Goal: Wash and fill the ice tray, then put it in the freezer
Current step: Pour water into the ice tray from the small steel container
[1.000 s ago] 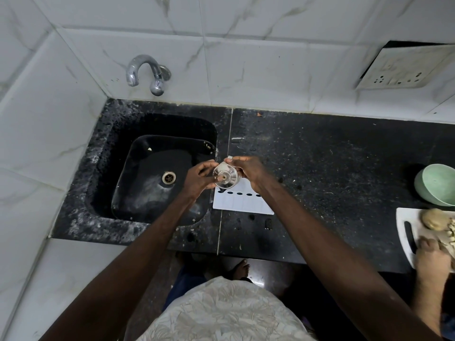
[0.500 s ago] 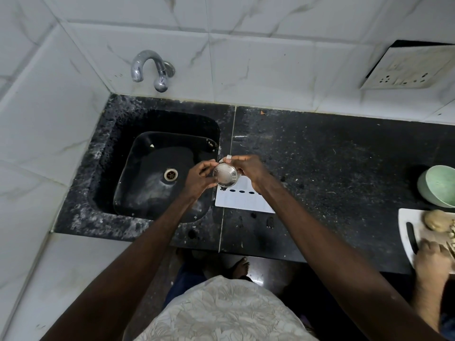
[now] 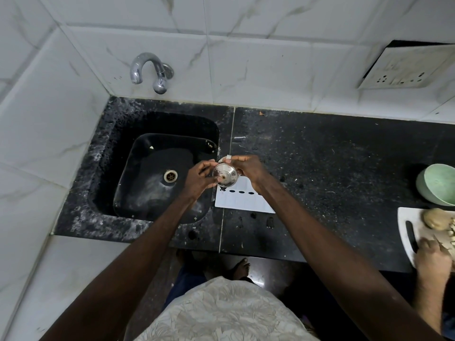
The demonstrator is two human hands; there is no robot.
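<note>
A white ice tray lies flat on the black counter just right of the sink. Above its near-left corner I hold a small shiny steel cup, tipped so one round face points at the camera. My left hand grips the cup's left side, with a fingertip on that round face. My right hand grips it from the right and covers part of the tray. A small drop hangs under the cup. The chrome tap shows no running water.
The black sink basin holds only its drain. At the right edge stand stacked green bowls and a white cutting board with a knife, where another person's hand works. A wall socket sits above.
Both hands and the steel cup stay over the tray's left end. My left fingers have shifted slightly on the cup.
</note>
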